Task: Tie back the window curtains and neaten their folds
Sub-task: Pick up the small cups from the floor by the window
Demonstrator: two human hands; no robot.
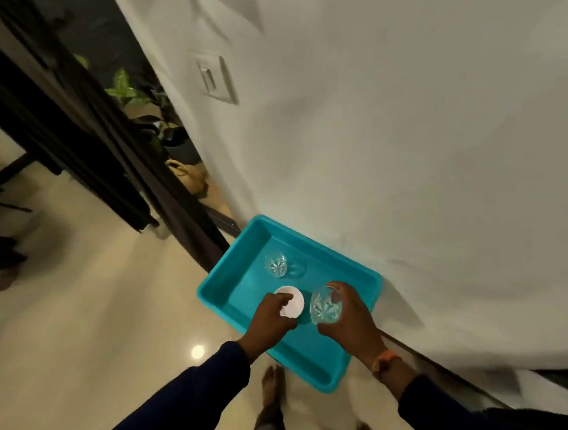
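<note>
- My right hand (pixel 348 313) grips a cut glass (pixel 325 306), fingers curled round it, over the teal tray (pixel 304 355) by the wall.
- My left hand (pixel 271 317) curls over a white dish (pixel 291 301) in the tray; it seems to pinch the near rim, though blur makes that hard to confirm.
- A second glass (pixel 275 264) stands apart, further in the tray.
- The dark curtain (pixel 81 129) hangs well off to my left, loose and untied, with no hand near it.
- Risk: the held glass could knock against the dish beside it, or slip if I turn toward the curtain with both hands full.
- Risk: my bare feet (pixel 274 385) stand just below the tray, so a dropped glass would land near them.
- Hidden: I see no tie-back, the curtain top is cut off, and the plants (pixel 124 87) behind the glass door are murky.
</note>
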